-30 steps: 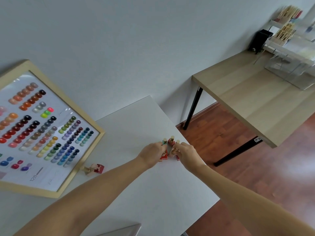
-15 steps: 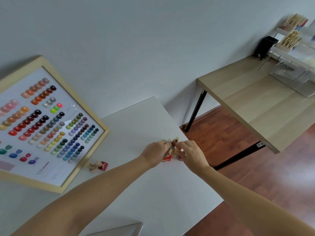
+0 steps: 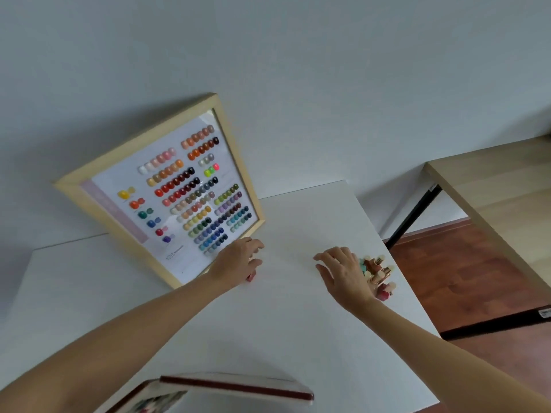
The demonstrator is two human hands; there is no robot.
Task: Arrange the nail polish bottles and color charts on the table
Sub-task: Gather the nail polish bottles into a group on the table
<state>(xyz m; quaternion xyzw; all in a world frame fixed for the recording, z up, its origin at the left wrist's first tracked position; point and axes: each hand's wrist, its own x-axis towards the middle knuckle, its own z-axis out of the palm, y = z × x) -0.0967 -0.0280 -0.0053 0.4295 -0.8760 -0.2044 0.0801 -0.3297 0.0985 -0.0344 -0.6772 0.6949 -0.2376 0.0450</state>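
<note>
A wooden-framed color chart (image 3: 167,189) with rows of colored nail swatches leans against the wall at the back of the white table (image 3: 283,323). Several nail polish bottles (image 3: 380,272) with pale caps stand clustered near the table's right edge. My right hand (image 3: 343,274) hovers just left of the cluster, fingers spread, holding nothing. My left hand (image 3: 238,260) is curled over a lone red bottle (image 3: 251,277) at the chart's lower right corner. Only the bottle's red end shows beneath the palm, so the grip is unclear.
A second chart or book (image 3: 238,386) with a dark red edge lies at the table's near edge. A wooden desk (image 3: 492,198) on black legs stands to the right, across a gap of reddish wood floor (image 3: 465,269).
Both hands have left the bottle cluster. My left hand swung left to the lone red bottle beside the chart; my right hand opened and drew back slightly. The view turned left.
</note>
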